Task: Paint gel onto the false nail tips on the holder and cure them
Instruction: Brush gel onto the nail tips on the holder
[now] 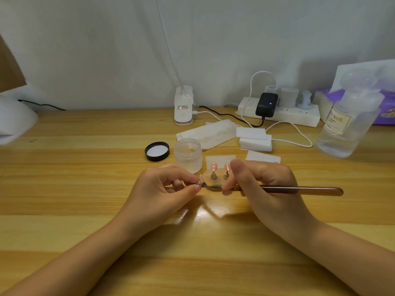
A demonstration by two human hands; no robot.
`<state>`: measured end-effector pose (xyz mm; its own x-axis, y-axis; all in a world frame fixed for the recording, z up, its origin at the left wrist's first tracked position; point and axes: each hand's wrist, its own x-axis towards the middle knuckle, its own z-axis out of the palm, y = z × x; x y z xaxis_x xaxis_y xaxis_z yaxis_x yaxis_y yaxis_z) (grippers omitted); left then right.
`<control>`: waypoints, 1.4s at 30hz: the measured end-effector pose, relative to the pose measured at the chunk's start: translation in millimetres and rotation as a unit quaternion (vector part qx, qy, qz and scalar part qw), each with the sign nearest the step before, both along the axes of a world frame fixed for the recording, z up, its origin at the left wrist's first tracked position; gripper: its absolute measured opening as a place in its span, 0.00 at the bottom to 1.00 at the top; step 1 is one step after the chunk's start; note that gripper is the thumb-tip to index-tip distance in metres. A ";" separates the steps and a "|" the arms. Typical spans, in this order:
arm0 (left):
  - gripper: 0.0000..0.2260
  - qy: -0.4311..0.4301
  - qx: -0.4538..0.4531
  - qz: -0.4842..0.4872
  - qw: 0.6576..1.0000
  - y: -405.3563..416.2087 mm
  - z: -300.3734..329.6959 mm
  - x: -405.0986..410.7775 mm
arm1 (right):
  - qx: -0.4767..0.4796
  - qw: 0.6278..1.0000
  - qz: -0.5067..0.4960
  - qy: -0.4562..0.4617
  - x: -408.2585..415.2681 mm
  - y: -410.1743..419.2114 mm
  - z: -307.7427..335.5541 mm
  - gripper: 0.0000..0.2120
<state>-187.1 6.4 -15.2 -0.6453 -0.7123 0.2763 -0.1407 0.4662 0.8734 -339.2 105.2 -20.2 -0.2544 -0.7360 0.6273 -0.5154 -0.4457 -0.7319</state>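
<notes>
My left hand (pixel 168 184) pinches a small metal stand with a nail tip (pixel 200 183) between thumb and fingertips. My right hand (pixel 263 184) grips a brown-handled gel brush (pixel 299 190), whose tip touches the held nail tip. Behind the hands, two pink nail tips (pixel 214 167) sit on cone stands on the clear holder (pixel 208 178); the right one (pixel 227 167) is partly hidden by my thumb. An open frosted gel jar (pixel 188 154) stands just left of them, with its black lid (pixel 157 151) lying further left.
A white clip lamp (pixel 183 105) and a power strip with chargers (pixel 277 112) line the wall. Wipes and white blocks (pixel 254 138) lie mid-table. A clear liquid bottle (pixel 348 124) stands right. A white curing lamp (pixel 12 118) sits at the left edge.
</notes>
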 end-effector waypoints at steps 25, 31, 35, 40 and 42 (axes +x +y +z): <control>0.09 -0.005 0.006 -0.017 1.000 -3.0 -0.3 0.6 | -0.019 0.999 -0.007 -0.048 -0.9 -2.1 0.9 0.20; 0.11 -0.005 0.000 -0.020 1.000 -4.1 -1.8 0.4 | -0.001 1.000 -0.016 -0.002 0.2 -3.4 2.2 0.18; 0.12 -0.005 0.000 -0.012 1.000 -4.7 -1.8 0.5 | 0.004 1.000 0.003 -0.028 0.5 -2.8 1.2 0.19; 0.10 -0.011 -0.006 -0.007 1.000 -3.8 -0.3 0.4 | 0.018 0.999 0.023 -0.037 -0.1 -0.5 -1.3 0.21; 0.09 -0.012 -0.008 -0.008 1.000 -3.3 0.6 0.5 | 0.014 0.999 0.020 -0.047 0.5 0.5 -1.6 0.22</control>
